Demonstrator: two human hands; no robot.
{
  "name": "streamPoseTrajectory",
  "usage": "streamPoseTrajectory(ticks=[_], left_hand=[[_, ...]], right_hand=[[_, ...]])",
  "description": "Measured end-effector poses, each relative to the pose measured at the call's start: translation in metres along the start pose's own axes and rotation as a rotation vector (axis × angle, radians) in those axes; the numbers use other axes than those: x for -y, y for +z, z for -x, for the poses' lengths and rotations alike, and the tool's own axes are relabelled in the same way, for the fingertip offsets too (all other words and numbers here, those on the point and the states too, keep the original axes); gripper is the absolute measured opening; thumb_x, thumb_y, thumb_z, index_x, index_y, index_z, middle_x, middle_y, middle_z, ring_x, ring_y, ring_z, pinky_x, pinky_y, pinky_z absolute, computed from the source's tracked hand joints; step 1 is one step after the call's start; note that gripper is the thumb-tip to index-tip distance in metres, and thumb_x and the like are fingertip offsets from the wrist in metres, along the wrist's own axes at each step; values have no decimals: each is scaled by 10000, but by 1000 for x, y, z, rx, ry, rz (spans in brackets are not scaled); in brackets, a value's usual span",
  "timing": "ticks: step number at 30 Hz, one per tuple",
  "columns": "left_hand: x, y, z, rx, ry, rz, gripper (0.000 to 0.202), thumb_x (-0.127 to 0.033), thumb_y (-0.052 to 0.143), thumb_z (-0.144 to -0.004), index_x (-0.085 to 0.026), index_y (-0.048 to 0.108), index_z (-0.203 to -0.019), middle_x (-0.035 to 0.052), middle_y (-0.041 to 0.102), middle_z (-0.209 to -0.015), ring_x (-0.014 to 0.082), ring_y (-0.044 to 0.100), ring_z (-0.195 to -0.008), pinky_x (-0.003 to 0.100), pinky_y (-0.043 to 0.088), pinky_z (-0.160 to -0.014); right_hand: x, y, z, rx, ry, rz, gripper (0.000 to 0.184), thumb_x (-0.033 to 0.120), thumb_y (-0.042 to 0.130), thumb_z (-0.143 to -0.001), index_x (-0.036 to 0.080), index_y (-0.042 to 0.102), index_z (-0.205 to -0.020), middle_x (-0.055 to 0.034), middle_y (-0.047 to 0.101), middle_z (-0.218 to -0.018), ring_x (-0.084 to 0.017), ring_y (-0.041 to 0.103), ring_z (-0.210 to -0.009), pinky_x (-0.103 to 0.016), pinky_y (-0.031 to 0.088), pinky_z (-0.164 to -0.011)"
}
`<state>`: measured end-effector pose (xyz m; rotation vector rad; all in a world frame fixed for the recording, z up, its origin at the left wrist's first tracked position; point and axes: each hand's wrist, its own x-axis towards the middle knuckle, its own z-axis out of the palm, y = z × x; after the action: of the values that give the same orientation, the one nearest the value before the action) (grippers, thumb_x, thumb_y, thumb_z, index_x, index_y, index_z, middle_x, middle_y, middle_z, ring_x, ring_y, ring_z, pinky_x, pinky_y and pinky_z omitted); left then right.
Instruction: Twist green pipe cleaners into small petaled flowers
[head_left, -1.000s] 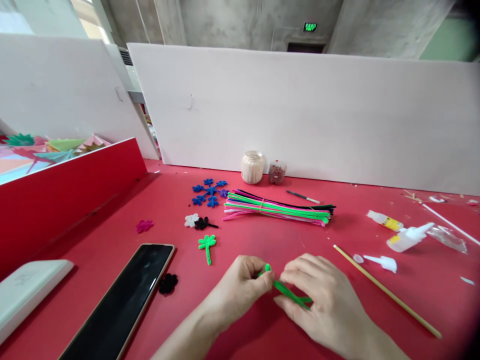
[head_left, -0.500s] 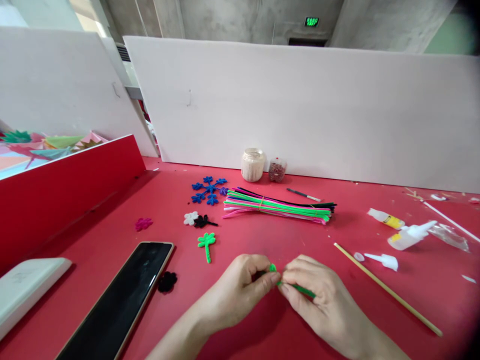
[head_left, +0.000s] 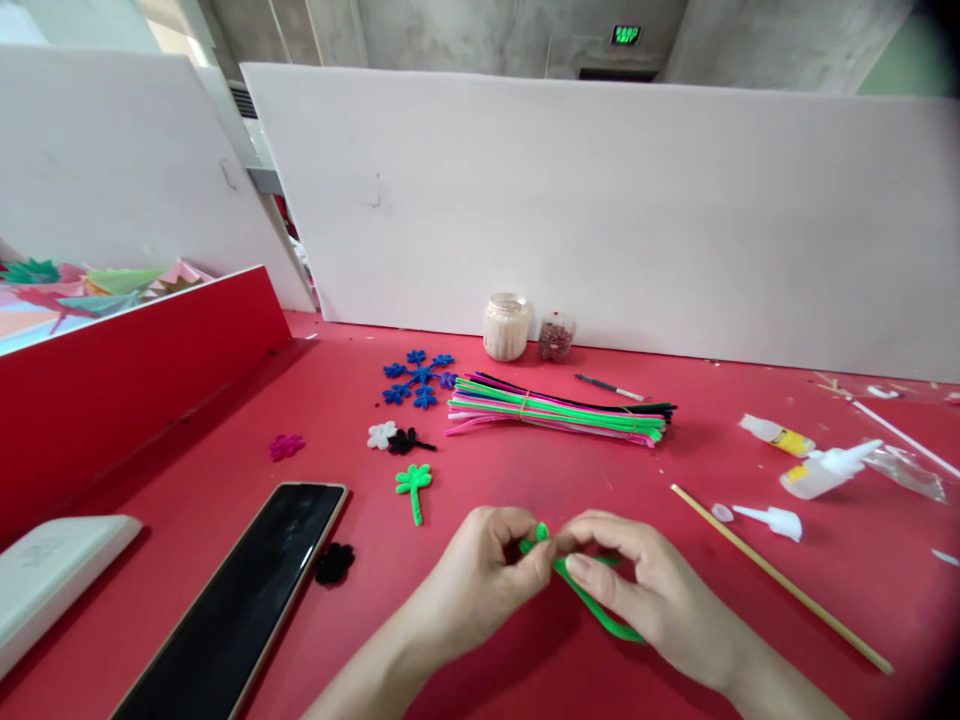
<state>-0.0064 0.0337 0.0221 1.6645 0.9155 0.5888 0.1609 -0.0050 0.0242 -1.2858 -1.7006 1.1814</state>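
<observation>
A bright green pipe cleaner [head_left: 600,612] is held between my two hands over the red table [head_left: 495,480]. My left hand [head_left: 495,560] pinches its looped end, with small green loops poking out above the thumb. Close beside it, my right hand [head_left: 637,580] has thumb and fingertips on the same pipe cleaner, and a bent length hangs below that thumb. To the left lies a finished-looking green pipe-cleaner flower with a stem [head_left: 414,490]. A bundle of coloured pipe cleaners [head_left: 562,410] lies beyond my hands.
At left are a phone [head_left: 240,600], a white box-like object [head_left: 60,590] and a black flower [head_left: 334,564]. Blue [head_left: 420,378], white [head_left: 381,434] and magenta flowers [head_left: 286,446] lie farther back. A wooden stick [head_left: 780,578] and glue bottles [head_left: 825,470] are at right; a jar [head_left: 506,328] stands behind.
More of the green pipe cleaner shows below my right thumb, as a hanging bend. My right fingers have shifted their hold; my left hand stays nearly in place, with more green visible above it.
</observation>
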Motion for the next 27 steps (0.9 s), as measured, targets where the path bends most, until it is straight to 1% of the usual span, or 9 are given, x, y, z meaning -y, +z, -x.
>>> streamPoseTrajectory(ticks=[3, 6, 8, 11, 13, 17, 21, 25, 27], left_hand=[[5, 2, -2, -2, -47, 78, 270, -252, 462, -753, -164, 369, -516, -70, 231, -501, 70, 201, -488, 228, 159, -442], [7, 4, -3, -21, -70, 166, 293, -281, 485, -740, -164, 363, -501, -69, 235, -495, 67, 187, -484, 227, 149, -437], [7, 5, -3, -42, -89, 204, 308, -302, 489, -741, -167, 357, -498, -69, 237, -495, 67, 185, -484, 226, 152, -434], [7, 5, -3, -44, -102, 210, 318, -317, 480, -753, -171, 348, -505, -72, 223, -503, 68, 181, -487, 225, 155, -434], [5, 5, -2, -24, -75, 183, 312, -311, 463, -769, -171, 345, -516, -71, 223, -514, 71, 183, -495, 225, 163, -438], [-2, 2, 1, 8, 45, 38, 282, -283, 427, -798, -164, 381, -546, -65, 258, -528, 80, 227, -513, 224, 199, -461], [-10, -3, 6, 24, 114, -54, 276, -262, 440, -800, -168, 376, -549, -62, 281, -541, 81, 266, -526, 215, 234, -479], [-12, -7, 7, 58, 158, -11, 279, -266, 454, -805, -162, 410, -550, -54, 351, -549, 78, 323, -531, 203, 270, -500], [-10, -8, 5, 75, 137, 39, 272, -277, 465, -804, -153, 453, -563, -41, 394, -557, 83, 356, -542, 204, 287, -516]], right_hand=[[3, -2, 4, -212, -270, 458, 219, 263, 569, -745, 193, 591, -951, -78, 601, -944, -220, 534, -882, -349, 411, -773], [0, 5, 4, -301, -446, 743, 145, 240, 598, -720, 196, 619, -857, -52, 626, -820, -206, 558, -781, -339, 412, -708], [-3, 10, 2, -332, -495, 837, 67, 193, 571, -747, 191, 628, -781, -31, 629, -735, -183, 561, -723, -309, 399, -668], [-5, 14, 0, -348, -546, 871, 126, 129, 518, -778, 177, 628, -739, -32, 629, -697, -169, 548, -704, -292, 380, -653], [-4, 14, 0, -310, -538, 830, 158, 115, 489, -783, 171, 617, -709, -36, 614, -681, -164, 529, -684, -284, 373, -630], [1, 11, 2, -147, -348, 553, 230, 134, 426, -795, 175, 527, -592, -3, 497, -594, -139, 455, -601, -258, 348, -559], [0, 14, 5, -20, -14, -41, 243, 247, 485, -783, 170, 512, -554, 32, 406, -552, -107, 385, -535, -230, 317, -510], [-8, 24, 5, 23, 327, -709, 136, 252, 575, -680, 150, 599, -593, 17, 499, -509, -104, 442, -516, -216, 318, -499], [-10, 28, 4, 18, 403, -881, 119, 248, 606, -658, 148, 612, -593, 4, 551, -523, -102, 472, -515, -209, 328, -503]])
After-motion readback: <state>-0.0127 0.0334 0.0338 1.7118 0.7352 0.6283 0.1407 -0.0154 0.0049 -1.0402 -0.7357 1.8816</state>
